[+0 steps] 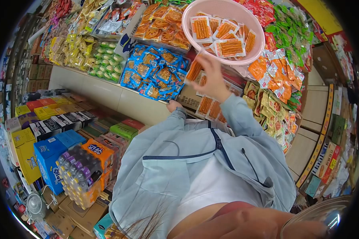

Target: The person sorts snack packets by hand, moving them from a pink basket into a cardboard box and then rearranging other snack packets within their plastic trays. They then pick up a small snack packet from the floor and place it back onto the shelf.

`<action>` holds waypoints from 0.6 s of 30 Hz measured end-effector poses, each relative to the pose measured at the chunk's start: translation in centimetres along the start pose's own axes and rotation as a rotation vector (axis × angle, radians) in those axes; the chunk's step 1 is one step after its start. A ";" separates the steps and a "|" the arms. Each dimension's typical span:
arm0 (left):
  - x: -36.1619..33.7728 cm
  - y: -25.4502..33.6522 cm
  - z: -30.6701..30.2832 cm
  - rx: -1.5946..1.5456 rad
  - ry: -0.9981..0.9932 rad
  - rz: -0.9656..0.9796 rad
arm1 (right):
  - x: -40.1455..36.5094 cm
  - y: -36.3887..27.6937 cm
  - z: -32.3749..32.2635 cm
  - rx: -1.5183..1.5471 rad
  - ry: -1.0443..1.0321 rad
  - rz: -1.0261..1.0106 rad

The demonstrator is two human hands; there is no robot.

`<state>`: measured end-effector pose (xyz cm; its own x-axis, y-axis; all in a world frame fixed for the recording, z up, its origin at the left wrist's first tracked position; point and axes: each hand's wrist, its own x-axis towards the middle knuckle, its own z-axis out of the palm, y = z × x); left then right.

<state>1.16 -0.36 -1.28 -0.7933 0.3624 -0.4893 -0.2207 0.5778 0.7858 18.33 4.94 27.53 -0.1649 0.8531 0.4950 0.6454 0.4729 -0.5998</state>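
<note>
My right hand pinches a clear packet of orange snack sticks between thumb and fingers, just below the rim of a pink basin. Inside the basin lie several similar packets. Under my right hand, more stick packets lie in an open cardboard box. My left hand rests near the display's front edge, below the blue snack packets; its fingers are partly hidden, and whether they grip anything does not show.
Green-and-white packets, yellow packets and orange packets fill the display around. At the lower left stand shrink-wrapped bottles, a blue box and a small white fan. Shelves line the right side.
</note>
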 end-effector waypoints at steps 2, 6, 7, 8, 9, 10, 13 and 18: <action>-0.5 0.7 -0.4 0.044 -0.014 -0.022 | 2.5 0.9 -2.6 -0.156 0.268 -0.011; 0.8 -0.5 0.1 0.036 -0.026 -0.015 | 4.7 7.5 -6.7 -0.540 0.287 0.309; 1.0 -0.5 0.3 0.025 -0.031 -0.015 | 4.5 8.4 -7.0 -0.640 0.228 0.424; 0.9 -0.5 0.2 0.017 -0.035 -0.018 | 4.4 8.3 -6.9 -0.688 0.157 0.510; 0.9 -0.5 0.2 0.009 -0.040 -0.021 | 4.1 8.2 -6.9 -0.735 0.085 0.596; 1.0 -0.4 0.3 0.011 -0.035 -0.018 | 4.0 8.1 -6.9 -0.781 0.011 0.681; 0.9 -0.8 0.3 0.006 -0.041 -0.022 | 3.1 7.8 -6.5 -0.780 0.131 0.525; 0.1 0.5 -0.3 0.119 -0.032 0.009 | -1.3 5.5 -4.2 -0.473 0.344 0.013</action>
<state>0.80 -0.21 -0.81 -0.7759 0.3903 -0.4956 -0.1431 0.6563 0.7408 25.29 5.48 26.21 0.0454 0.6999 0.7128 0.9218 0.2456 -0.2999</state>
